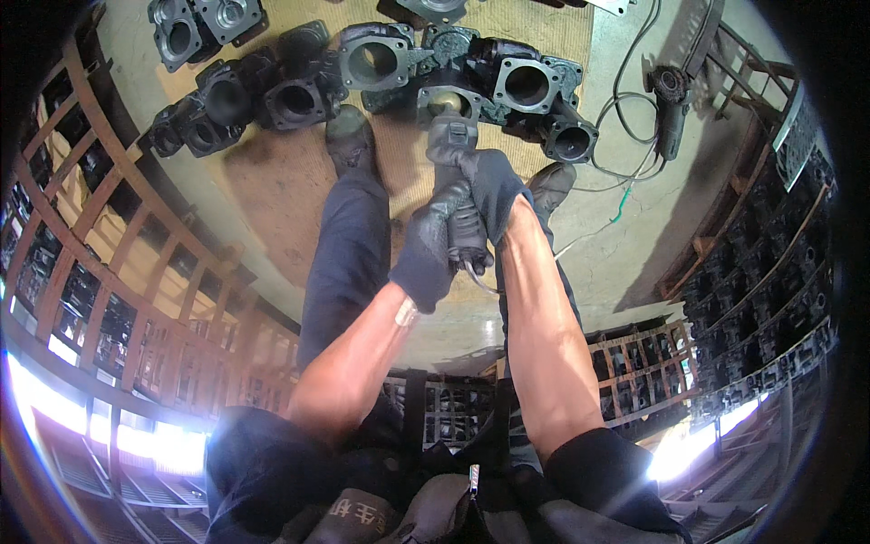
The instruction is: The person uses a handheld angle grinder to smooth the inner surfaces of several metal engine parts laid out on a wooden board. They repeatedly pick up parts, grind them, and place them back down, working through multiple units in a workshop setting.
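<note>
Both my gloved hands are closed around a black corded grinder (468, 234), held between my legs. My left hand (430, 227) grips the side of its body, and the cord leaves the rear end below. Further forward, my right hand (458, 156) wraps the front part, hiding most of the tool's head. Just beyond the right hand, a round yellowish piece shows at the opening of a dark cast-metal part with a square flange (422, 107). Whether the tool touches that flange cannot be made out.
More dark flanged castings (527, 84) lie in a row across cardboard (263, 181) on the floor. A second grinder (671, 104) rests at the right beside looped cable (625, 136). Rusty metal crates (91, 195) stand left, and racks of dark parts (761, 290) right.
</note>
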The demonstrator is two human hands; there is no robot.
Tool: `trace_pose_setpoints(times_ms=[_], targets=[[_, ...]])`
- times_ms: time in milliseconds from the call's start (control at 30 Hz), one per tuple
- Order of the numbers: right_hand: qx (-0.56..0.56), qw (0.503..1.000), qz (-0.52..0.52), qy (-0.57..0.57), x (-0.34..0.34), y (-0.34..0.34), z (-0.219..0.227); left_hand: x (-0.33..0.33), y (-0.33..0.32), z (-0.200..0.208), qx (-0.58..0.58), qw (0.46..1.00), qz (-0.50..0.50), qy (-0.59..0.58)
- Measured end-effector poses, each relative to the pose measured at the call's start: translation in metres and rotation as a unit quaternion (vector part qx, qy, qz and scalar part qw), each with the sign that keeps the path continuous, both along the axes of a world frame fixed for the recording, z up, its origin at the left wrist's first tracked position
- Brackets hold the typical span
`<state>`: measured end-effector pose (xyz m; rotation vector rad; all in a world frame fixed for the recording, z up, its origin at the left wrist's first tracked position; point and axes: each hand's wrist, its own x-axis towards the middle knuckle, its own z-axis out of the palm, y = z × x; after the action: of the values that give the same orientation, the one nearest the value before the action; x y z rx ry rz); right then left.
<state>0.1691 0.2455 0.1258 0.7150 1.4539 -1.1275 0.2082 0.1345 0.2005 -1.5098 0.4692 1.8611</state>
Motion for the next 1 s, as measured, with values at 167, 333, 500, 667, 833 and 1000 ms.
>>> trace_pose_setpoints(times_ms=[167, 333, 500, 667, 833, 1000], targets=[[0.056, 0.994, -0.054, -0.082, -0.007, -0.005, 0.005, 0.009, -0.004, -0.015, 0.081, 0.994, 0.075, 0.014], [0.058, 0.98, -0.154, -0.113, -0.01, -0.017, 0.042, 0.023, -0.006, 0.003, 0.043, 0.998, 0.038, -0.016], [0.052, 0.982, -0.149, -0.106, -0.011, -0.016, 0.051, 0.043, -0.011, -0.008, 0.074, 0.995, 0.061, 0.004], [0.076, 0.981, -0.114, -0.135, -0.017, -0.017, 0.037, 0.027, -0.01, -0.011, 0.064, 0.996, 0.053, -0.013], [0.09, 0.988, -0.05, -0.113, -0.024, -0.014, 0.023, 0.014, -0.008, -0.02, 0.087, 0.994, 0.072, 0.011], [0.062, 0.995, 0.019, -0.08, -0.009, -0.009, 0.024, 0.04, -0.012, -0.019, 0.125, 0.985, 0.116, -0.004]])
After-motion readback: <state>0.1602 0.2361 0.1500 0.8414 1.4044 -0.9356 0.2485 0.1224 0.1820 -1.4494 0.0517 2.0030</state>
